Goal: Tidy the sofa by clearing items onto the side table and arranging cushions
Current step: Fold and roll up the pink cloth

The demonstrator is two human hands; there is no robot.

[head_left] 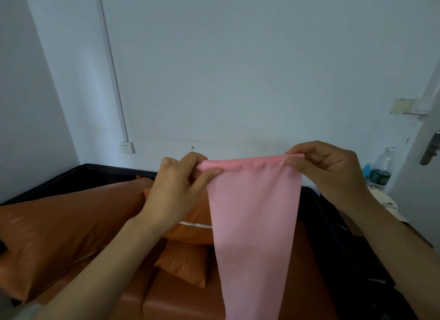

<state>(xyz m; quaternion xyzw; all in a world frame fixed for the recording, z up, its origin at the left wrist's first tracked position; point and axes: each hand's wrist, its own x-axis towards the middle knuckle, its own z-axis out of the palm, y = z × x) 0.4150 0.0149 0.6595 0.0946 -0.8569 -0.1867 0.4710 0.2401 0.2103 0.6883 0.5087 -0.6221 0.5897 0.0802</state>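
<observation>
**Pink cloth held up by its top corners over the sofa**

Both arms reach forward at chest height. The left hand (pixel 177 186) and right hand (pixel 331 169) each pinch a top corner of the pink cloth (pixel 254 224) between thumb and curled fingers. The cloth hangs straight down, long axis vertical, above the orange sofa (pixel 166 300) with its orange cushions (pixel 183 262). Behind is a white wall (pixel 238 69); a water bottle (pixel 382 169) stands at the right.

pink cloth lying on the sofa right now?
No, both the left hand and the right hand pinch the pink cloth by its top edge, so it hangs above the orange sofa.
</observation>
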